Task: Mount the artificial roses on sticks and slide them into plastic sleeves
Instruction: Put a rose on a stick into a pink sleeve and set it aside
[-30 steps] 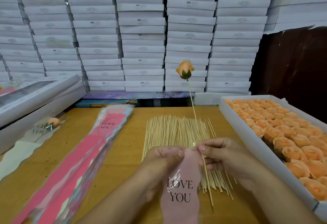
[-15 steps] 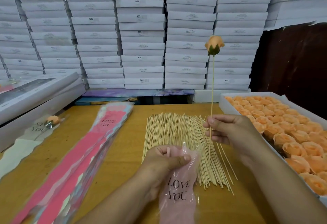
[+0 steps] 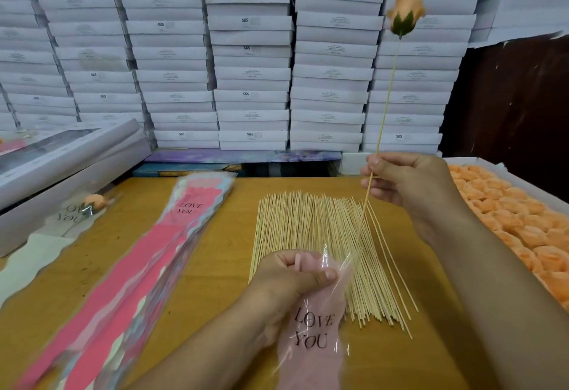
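My right hand [image 3: 406,178] pinches a thin wooden stick [image 3: 388,94] with a peach artificial rose [image 3: 405,14] on its top end, held up high at the right. The stick's lower tip reaches down to the mouth of a pink "LOVE YOU" plastic sleeve [image 3: 314,328]. My left hand [image 3: 292,278] grips that sleeve at its top edge, above the near part of the wooden table [image 3: 215,266]. A pile of bare sticks [image 3: 311,235] lies on the table between my hands.
A white box of peach rose heads [image 3: 517,220] sits at the right. A stack of pink sleeves [image 3: 129,266] lies at the left, with one sleeved rose [image 3: 92,203] beyond it. Flat grey boxes [image 3: 61,161] stand at far left; white boxes [image 3: 252,51] are stacked behind.
My right hand has lifted the rose on its stick up and to the right, away from the sleeve's mouth. My left hand keeps its hold on the sleeve.
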